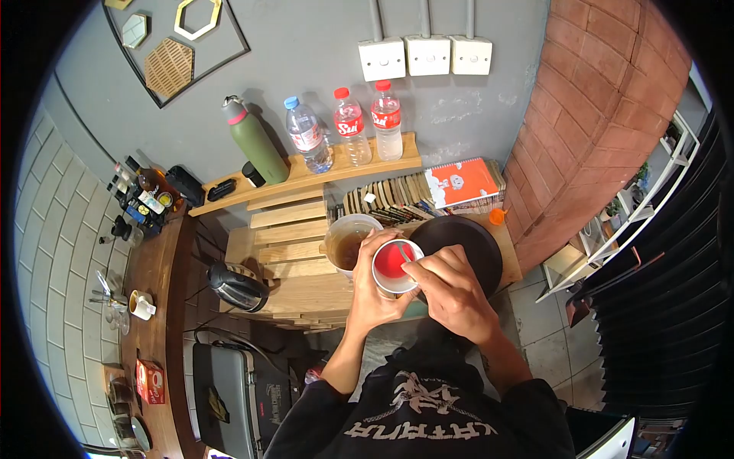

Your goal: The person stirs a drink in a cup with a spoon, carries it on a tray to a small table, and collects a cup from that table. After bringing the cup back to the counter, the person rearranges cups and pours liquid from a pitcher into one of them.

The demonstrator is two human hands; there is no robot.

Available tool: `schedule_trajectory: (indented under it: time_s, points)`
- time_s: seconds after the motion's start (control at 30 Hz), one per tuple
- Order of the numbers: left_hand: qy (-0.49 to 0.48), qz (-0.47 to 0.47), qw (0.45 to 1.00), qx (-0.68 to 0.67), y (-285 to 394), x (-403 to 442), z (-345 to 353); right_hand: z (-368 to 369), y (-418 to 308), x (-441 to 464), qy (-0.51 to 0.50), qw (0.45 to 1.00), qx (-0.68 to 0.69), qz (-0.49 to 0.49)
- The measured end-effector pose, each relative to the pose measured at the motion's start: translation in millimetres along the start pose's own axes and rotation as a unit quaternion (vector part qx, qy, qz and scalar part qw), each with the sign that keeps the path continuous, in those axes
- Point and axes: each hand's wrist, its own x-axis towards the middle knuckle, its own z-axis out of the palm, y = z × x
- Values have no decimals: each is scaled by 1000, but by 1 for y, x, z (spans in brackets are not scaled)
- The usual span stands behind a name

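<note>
A white cup (394,284) with bright red liquid (388,260) inside is in my left hand (373,297), whose fingers wrap around its side. My right hand (453,297) pinches a small grey spoon (404,249) that dips into the cup; its lower end is hidden in the liquid. Just behind my left hand stands a translucent plastic pitcher (333,249) with brownish contents. A dark round tray (483,249) lies beyond my right hand, partly covered by it.
Slatted wooden bench (294,289) bears a black kettle (235,287) at left and a row of books (382,197) with an orange notebook (464,183). The shelf (306,182) carries a green flask (258,145) and several bottles (350,130). A brick pillar (581,115) rises right.
</note>
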Motion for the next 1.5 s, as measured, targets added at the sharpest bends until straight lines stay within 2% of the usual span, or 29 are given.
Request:
schedule_trajectory:
  time_s: [0.27,0.37,0.6,0.9,1.13,1.33,1.5]
  points:
    - [25,-12,999,-27,-9,-13,1,4,-11,-11,-1,997,75,23]
    - [27,-12,999,-23,-6,-17,-2,7,-13,-10,31,997,63,20]
    - [32,-24,999,-16,4,-27,-13,7,-22,-18,12,999,42,14]
    - [28,-6,1000,12,4,-39,-21,28,-31,-20,-2,994,111,25]
    - [28,-19,999,25,8,-38,-22,20,-27,-18,4,999,40,34]
    - [17,2,1000,22,-8,-38,-21,25,-33,-23,-32,996,76,30]
    - [11,0,1000,19,-12,-34,-20,36,-22,-13,-7,996,90,26]
